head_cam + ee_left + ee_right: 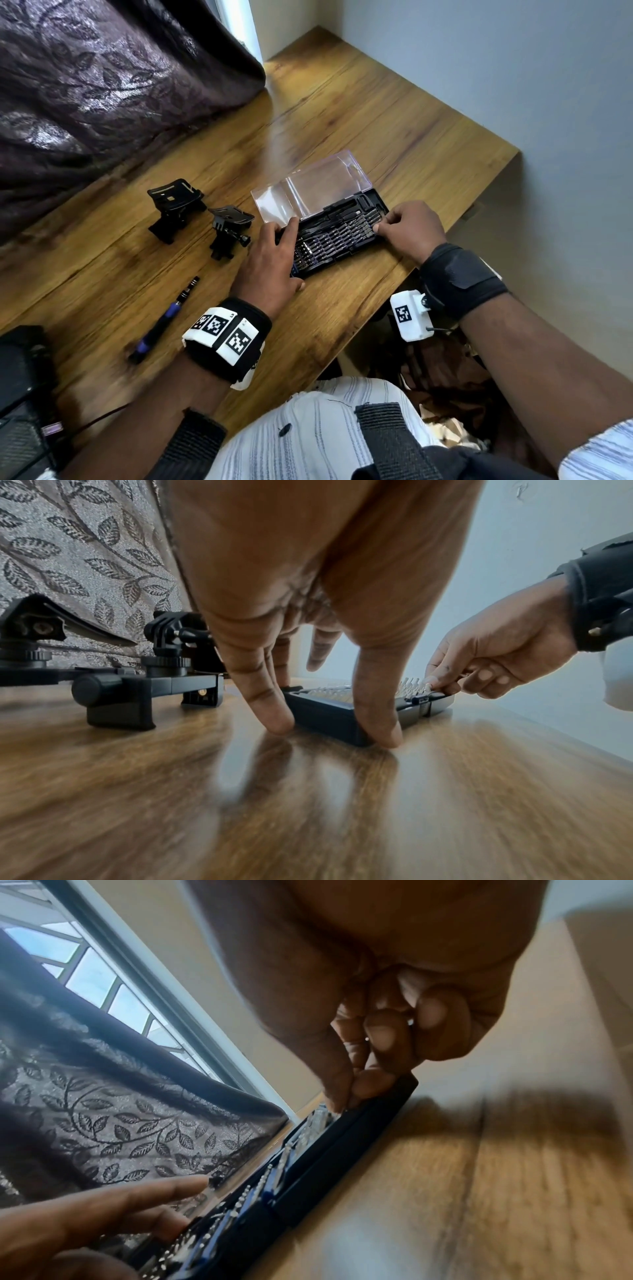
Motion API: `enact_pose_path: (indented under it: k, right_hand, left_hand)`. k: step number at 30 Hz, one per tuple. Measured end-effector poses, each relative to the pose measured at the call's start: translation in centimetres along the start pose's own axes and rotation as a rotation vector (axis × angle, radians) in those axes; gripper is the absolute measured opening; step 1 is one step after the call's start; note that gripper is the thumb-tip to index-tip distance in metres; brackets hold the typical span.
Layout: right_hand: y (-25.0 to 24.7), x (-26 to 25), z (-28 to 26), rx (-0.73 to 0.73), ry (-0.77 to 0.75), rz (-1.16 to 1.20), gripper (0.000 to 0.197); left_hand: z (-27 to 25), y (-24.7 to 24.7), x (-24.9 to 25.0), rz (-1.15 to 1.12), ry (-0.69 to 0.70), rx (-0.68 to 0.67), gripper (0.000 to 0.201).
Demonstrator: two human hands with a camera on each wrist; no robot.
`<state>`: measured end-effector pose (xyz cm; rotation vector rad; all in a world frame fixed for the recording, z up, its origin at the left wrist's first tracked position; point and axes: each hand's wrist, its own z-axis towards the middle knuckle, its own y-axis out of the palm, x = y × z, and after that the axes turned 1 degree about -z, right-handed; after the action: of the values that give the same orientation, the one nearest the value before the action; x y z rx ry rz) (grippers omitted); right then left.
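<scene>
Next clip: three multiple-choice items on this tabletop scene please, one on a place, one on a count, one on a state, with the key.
1. Where does the blue-and-black screwdriver lie?
A. on the table, left of the left hand
B. on the floor
C. on the windowsill

2. How many black mounts stand on the table?
A. one
B. two
C. four

3. How is the clear lid of the bit case?
A. shut
B. open, folded back
C. taken off and stood upright

Key:
1 A, it lies on the wood beside the left wrist.
2 B, two stand side by side left of the case.
3 B, the lid lies back behind the exposed rows of bits.
</scene>
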<state>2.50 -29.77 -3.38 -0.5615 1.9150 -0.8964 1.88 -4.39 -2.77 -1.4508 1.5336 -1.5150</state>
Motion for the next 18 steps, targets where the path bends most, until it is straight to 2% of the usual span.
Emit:
enact_pose_path:
  k: [4,7,12,18]
  right_hand:
    - [-0.6,0.0,0.4,-0.056,0.001,0.094,0.028]
    - [-0.6,0.0,0.7,-0.043,0.008,0.125,0.026]
    - [-0.3,-0.4,0.8,-0.015,-0.009,0.055,0.019]
    - [-1.3,-0.8,1.2,-0.065,-0.023,-0.085,0.024]
  left_hand:
    - [0.1,0.0,-0.1,-0.024,-0.007,-0.006,0.116]
    - [0.0,0.0,-0.3,-0.031,-0.006,0.001,0.117]
    - [0.0,0.1,-0.2,-0.051,-0.01,0.006,0.117]
    - [0.1,0.4,-0.1,-0.095,-0.011,0.013,0.119]
